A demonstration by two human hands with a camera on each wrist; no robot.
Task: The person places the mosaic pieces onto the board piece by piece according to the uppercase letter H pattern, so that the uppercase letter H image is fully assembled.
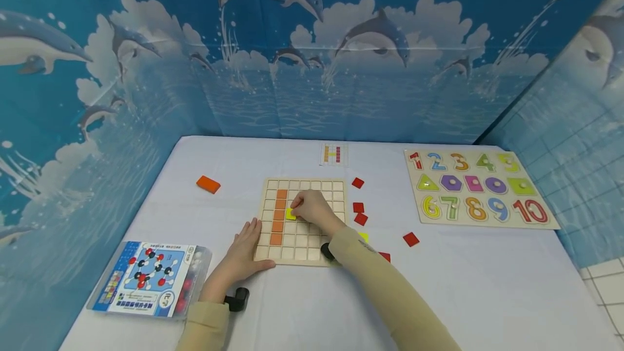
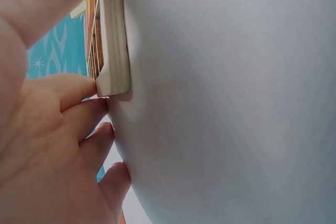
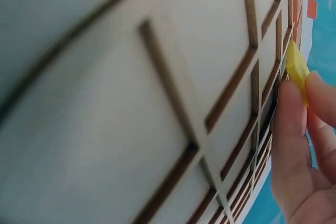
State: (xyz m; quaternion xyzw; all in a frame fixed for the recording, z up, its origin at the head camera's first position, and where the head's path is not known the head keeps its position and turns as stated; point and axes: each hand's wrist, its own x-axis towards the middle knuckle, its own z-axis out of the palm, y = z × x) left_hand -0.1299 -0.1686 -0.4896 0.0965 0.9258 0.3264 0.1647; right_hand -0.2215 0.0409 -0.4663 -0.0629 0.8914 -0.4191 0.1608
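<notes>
A wooden grid board (image 1: 307, 254) lies on the white table with a column of orange square tiles (image 1: 278, 226) in its left part. My right hand (image 1: 314, 211) is over the board's middle, pinching a yellow square tile (image 3: 297, 69) between thumb and fingers. In the head view the yellow tile (image 1: 290, 214) sits at a cell just right of the orange column. My left hand (image 1: 244, 253) lies spread at the board's near left corner, its thumb by the near edge and a fingertip touching the corner in the left wrist view. Its fingers are fairly straight.
Several red tiles (image 1: 358, 207) and a partly hidden yellow tile (image 1: 363, 236) lie right of the board. Orange tiles (image 1: 208, 184) lie to the left. A small pattern card (image 1: 333, 154) is behind. A number puzzle (image 1: 480, 188) lies right, a plastic molecule-kit box (image 1: 151, 280) left.
</notes>
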